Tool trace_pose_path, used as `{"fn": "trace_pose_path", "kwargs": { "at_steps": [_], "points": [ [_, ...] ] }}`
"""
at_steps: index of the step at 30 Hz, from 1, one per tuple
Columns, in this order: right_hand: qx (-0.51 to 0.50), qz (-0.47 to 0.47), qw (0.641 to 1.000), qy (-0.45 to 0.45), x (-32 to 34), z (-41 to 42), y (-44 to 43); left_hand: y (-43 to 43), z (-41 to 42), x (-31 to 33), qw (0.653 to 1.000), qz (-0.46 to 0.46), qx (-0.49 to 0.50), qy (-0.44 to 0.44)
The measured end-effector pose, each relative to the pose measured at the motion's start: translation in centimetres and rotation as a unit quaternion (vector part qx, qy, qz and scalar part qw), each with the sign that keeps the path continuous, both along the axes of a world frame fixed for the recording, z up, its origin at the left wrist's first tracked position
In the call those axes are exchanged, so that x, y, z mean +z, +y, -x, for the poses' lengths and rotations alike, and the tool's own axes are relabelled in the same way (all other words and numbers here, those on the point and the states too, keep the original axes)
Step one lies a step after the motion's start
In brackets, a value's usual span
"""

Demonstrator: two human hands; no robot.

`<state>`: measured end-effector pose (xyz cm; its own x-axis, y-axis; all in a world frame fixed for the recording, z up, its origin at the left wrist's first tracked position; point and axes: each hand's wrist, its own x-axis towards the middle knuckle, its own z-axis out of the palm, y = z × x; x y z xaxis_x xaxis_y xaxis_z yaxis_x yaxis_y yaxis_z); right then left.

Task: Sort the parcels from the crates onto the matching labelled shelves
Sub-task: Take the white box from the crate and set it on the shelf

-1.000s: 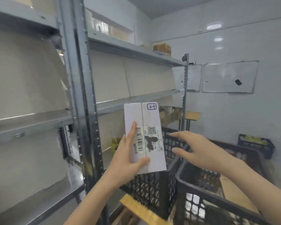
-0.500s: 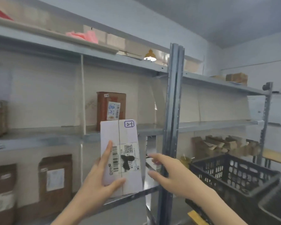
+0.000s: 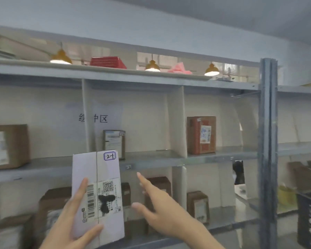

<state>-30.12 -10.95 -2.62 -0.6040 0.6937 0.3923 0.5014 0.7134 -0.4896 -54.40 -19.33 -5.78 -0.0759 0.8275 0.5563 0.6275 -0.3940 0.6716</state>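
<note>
As the left hand (image 3: 68, 220) grips the parcel (image 3: 95, 169), boxes (image 3: 201, 134) seemingly crowd shelves (image 3: 214, 157).

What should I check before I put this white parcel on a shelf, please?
1. Grip: the left hand holds the parcel upright, thumb across its front: ok.
2. Parcel's mark faces the camera, in the top right corner: ok.
3. Matching label: the tag on the shelf edge is too blurred to read: cannot tell.
4. Right hand free: open, holding nothing, apart from the parcel: ok.
5. Room in the middle bay: only one box stands there, with bare shelf beside it: ok.
</note>
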Motion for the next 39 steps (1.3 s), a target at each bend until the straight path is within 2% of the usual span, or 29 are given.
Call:
{"fn": "trace_pose_path", "kwargs": {
  "at_steps": [9,18,26,32,39],
  "points": [
    [0.137,0.025,0.990,-0.009,0.6,16.6,-2.5,-5.8,14.2,-0.5,0.996,0.008,0.084,-0.039],
    [0.153,0.005,0.988,0.016,1.0,30.2,1.5,-3.4,24.6,1.1,0.988,-0.037,0.134,-0.074],
    [0.157,-0.021,0.987,0.028,2.5,40.5,4.1,-3.3,34.6,3.0,0.983,-0.042,0.169,-0.066],
    [0.151,-0.020,0.988,0.014,2.8,45.3,3.2,-2.8,39.6,3.0,0.987,-0.051,0.144,-0.048],
    [0.072,-0.025,0.997,0.015,2.9,46.3,1.8,-1.0,43.2,3.9,0.996,-0.055,0.069,-0.007]
  ]
}}
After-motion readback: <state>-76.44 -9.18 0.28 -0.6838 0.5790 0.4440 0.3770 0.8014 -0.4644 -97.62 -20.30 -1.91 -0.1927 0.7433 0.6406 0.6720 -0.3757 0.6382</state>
